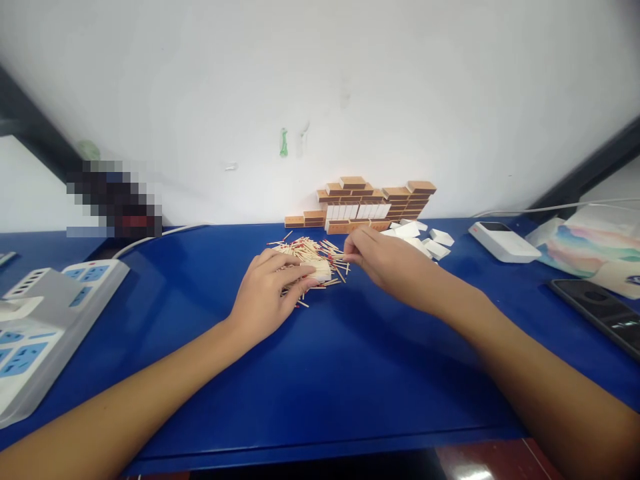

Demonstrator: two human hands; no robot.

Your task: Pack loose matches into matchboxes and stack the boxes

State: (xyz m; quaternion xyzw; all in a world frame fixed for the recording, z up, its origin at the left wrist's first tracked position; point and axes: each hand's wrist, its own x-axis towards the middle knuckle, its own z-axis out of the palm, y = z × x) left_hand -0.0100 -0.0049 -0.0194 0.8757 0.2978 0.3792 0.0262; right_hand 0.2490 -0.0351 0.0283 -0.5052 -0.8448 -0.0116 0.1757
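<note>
A: Which step are you at now?

B: I think I am filling a small tray with matches. My left hand lies on the near side of the pile of matches, in the middle of the blue table. Its fingers are curled together around the small pale tray and hold it in place.

A: And the right hand?

B: My right hand is at the right edge of the pile. Thumb and fingertips are pinched nearly together, I believe on 1 or 2 matches, but I cannot tell exactly.

A: What does the next move need?

B: I judge it needs the matches turned parallel and laid into the tray gently. Far behind, the stacked matchboxes stand against the wall.
</note>
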